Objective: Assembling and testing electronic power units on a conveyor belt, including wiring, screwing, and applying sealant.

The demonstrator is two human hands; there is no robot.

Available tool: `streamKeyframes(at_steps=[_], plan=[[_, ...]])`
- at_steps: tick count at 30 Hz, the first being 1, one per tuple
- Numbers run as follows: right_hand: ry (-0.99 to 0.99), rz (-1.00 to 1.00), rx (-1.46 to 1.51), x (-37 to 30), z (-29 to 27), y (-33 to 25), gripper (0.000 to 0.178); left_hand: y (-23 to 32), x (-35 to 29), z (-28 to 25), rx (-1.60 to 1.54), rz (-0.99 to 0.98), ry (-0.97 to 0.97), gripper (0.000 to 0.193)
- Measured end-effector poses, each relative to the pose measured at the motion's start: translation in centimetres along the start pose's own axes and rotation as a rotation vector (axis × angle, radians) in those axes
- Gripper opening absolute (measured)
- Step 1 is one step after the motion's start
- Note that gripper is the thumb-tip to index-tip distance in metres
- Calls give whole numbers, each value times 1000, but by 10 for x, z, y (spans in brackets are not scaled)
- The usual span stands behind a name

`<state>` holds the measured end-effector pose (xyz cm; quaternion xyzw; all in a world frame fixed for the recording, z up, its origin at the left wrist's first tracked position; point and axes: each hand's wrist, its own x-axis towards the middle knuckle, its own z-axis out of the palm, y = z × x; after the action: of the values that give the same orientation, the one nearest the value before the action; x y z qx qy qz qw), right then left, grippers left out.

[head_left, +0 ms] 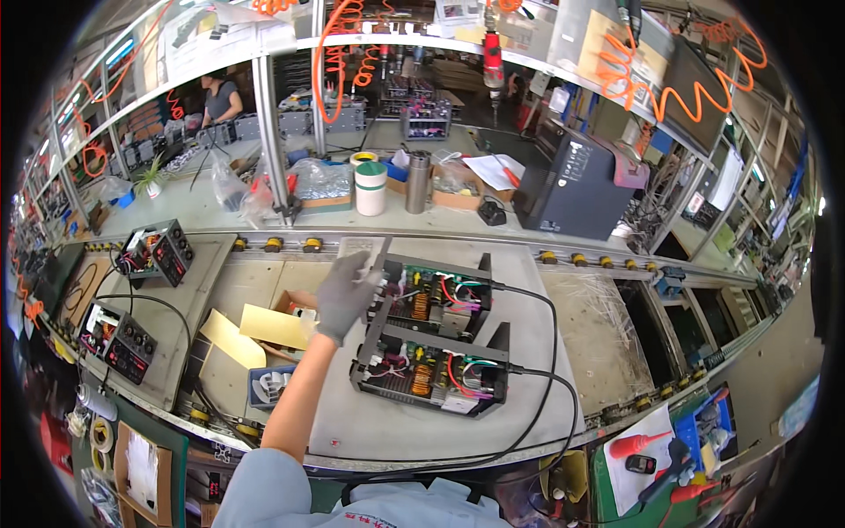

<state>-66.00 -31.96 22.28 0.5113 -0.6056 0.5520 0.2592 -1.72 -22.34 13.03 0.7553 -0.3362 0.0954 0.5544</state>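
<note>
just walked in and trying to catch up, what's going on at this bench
The person's gloved left hand is at the left end of the farther unit, one of two open black electronic units side by side; whether it grips or only touches is hard to tell. The right hand is out of view. The nearer unit also has its wiring exposed, and black cables run from the right ends of both. Two more open units stand further left.
</note>
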Motion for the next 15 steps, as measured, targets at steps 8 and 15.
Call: streamKeyframes(at_steps=[8,15], plan=[[-757,-752,894,-30,122,-271,26,178,-5,14,-462,376,-516,68],[-446,-1118,1089,-96,170,-451,38,144,42,-10,-960,-34,-332,16]])
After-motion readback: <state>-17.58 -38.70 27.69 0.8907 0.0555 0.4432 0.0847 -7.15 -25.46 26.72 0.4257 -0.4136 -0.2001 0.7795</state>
